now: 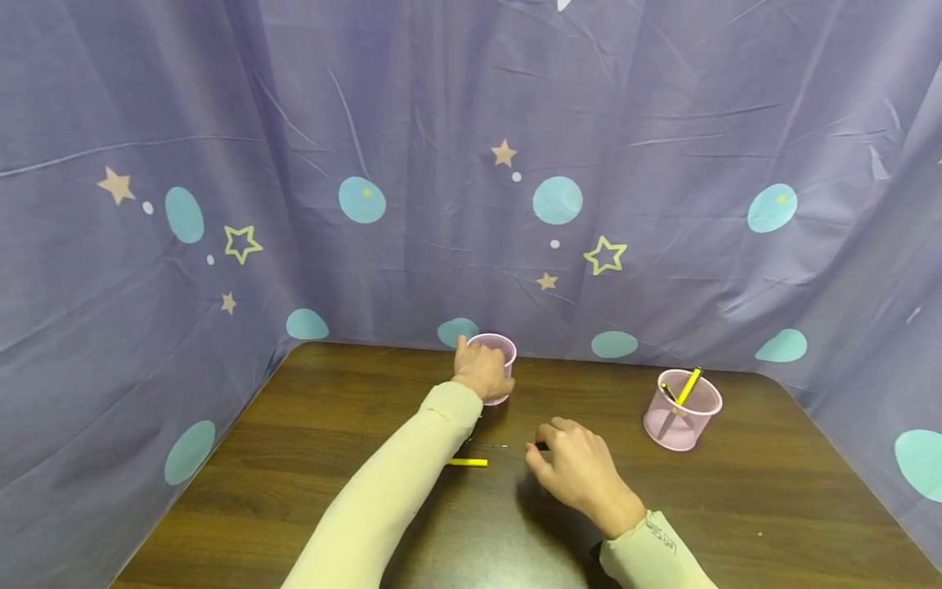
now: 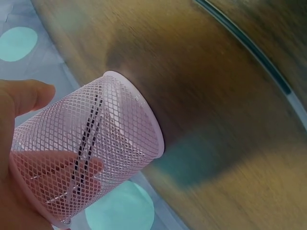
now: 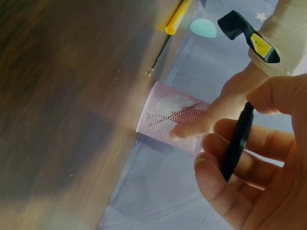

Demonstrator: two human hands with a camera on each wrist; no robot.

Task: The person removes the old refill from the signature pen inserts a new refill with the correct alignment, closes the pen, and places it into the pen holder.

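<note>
My left hand [image 1: 482, 372] grips a pink mesh pen cup [image 2: 120, 120] near its open top, at the back of the table. Its fingers show through the mesh, and a thin dark stick shows there too; its kind is unclear. In the right wrist view the thumb lies along the outside of the cup [image 3: 168, 105]. My right hand [image 1: 581, 470], above the table to the right, pinches a short slender black object [image 3: 238, 141] between thumb and fingers. A yellow pen [image 1: 468, 462] and a thin stick with a silvery tip [image 1: 489, 446] lie near my left sleeve, which partly hides them.
A second pink mesh cup [image 1: 677, 433] stands at the right with a yellow pen [image 1: 689, 386] and a dark one in it. Behind the brown wooden table [image 1: 773, 491] hangs a purple curtain [image 1: 662, 123] with stars and dots.
</note>
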